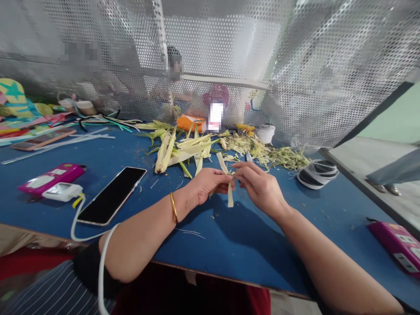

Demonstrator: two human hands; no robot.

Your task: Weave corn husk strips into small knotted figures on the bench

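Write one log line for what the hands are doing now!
left hand: pinching leaf strip | right hand: pinching same strip | surface: blue table

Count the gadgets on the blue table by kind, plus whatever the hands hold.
Magenta devices: 2
Phones: 2
Small white device: 1
Leaf strip pinched by left hand and right hand: 1
Total: 6

Thin gold bangle (173, 207) above left hand (208, 186) – black elbow band (87, 269), white cable (102, 262), pinstriped dark top (49, 291).
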